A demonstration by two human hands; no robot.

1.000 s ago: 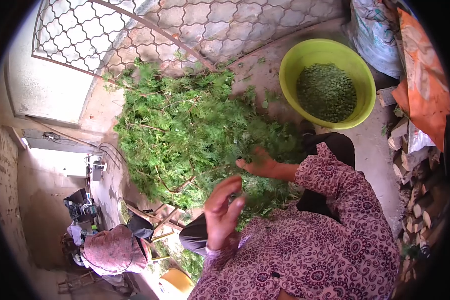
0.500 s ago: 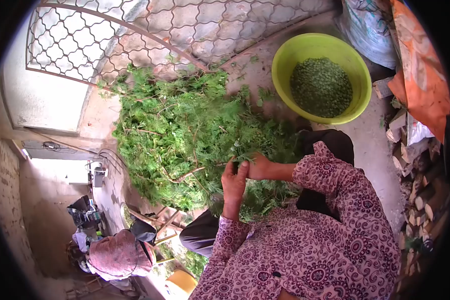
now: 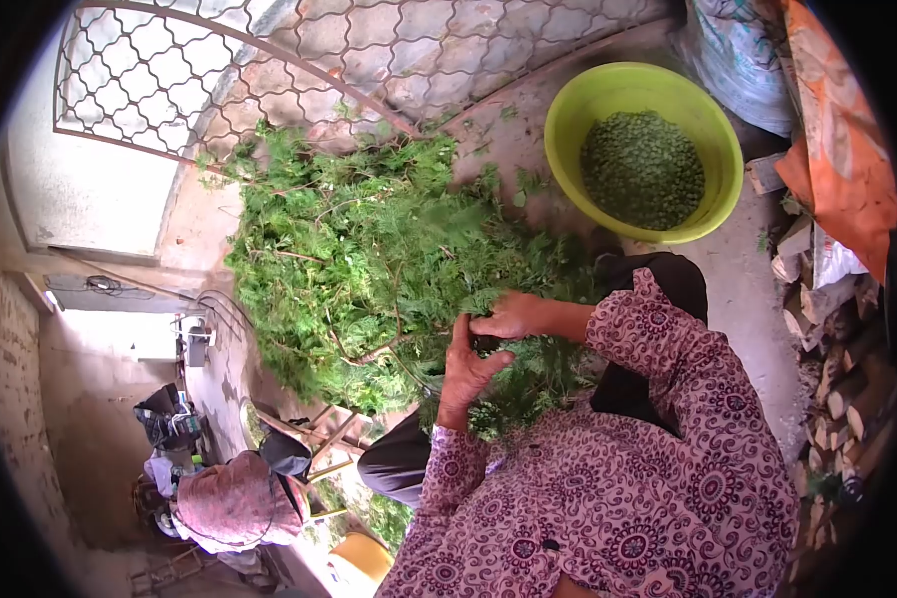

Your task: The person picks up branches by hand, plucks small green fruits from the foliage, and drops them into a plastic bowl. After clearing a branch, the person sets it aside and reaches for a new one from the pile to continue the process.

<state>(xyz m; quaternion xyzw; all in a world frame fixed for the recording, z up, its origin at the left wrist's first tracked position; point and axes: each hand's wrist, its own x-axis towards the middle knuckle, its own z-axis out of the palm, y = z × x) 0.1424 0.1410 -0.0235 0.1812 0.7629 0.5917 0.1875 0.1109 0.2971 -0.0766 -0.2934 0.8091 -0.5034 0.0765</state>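
Observation:
A large heap of feathery green branches (image 3: 339,249) with brown stems lies on the ground. Over its lower right part, my left hand (image 3: 468,371) has its thumb spread away from the raised fingers, and nothing clear shows in its grip. My right hand (image 3: 513,317) reaches in from the right, its fingers drawn together and their tips close to the left fingertips. Whatever it pinches is too small to make out. At the upper right stands a yellow-green basin (image 3: 558,149) holding many small green pieces (image 3: 643,169).
A metal lattice (image 3: 359,95) borders the heap at the top. Stacked firewood (image 3: 837,399), an orange cloth (image 3: 847,149) and a white sack (image 3: 733,65) line the right side. A pink cloth-covered bundle (image 3: 234,503) and a yellow container (image 3: 364,558) are at the lower left.
My left thumb has opened away from its fingers, and the two hands' grip has loosened. My right hand has shifted slightly up and left. The view has moved slightly.

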